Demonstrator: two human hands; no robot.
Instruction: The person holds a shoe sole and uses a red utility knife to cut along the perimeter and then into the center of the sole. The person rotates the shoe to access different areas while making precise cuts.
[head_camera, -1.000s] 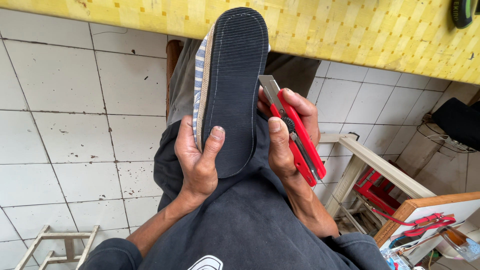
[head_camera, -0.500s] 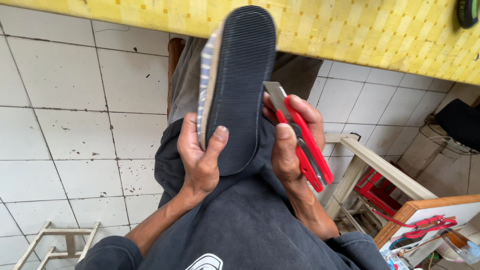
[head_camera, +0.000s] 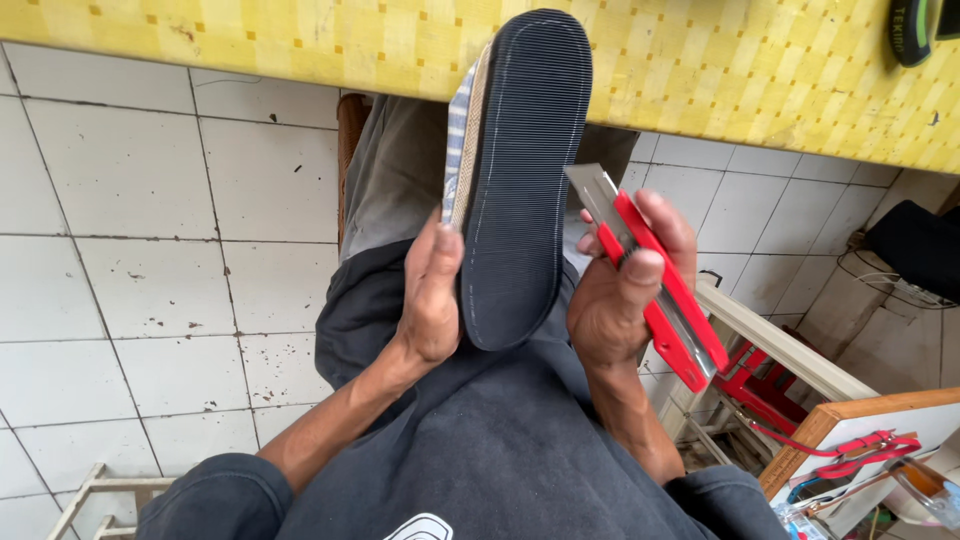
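shoe sole (head_camera: 525, 180), dark ribbed, upright over lap below yellow table edge (head_camera: 700, 70), clasped at heel by left hand (head_camera: 430, 290); right hand (head_camera: 620, 290) closed around red utility knife (head_camera: 655, 270), blade out beside sole rim, not touching; trimming apparently unfinished.

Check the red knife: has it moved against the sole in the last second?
Yes. The knife in the right hand has swung its blade tip from the sole edge, opening a gap.
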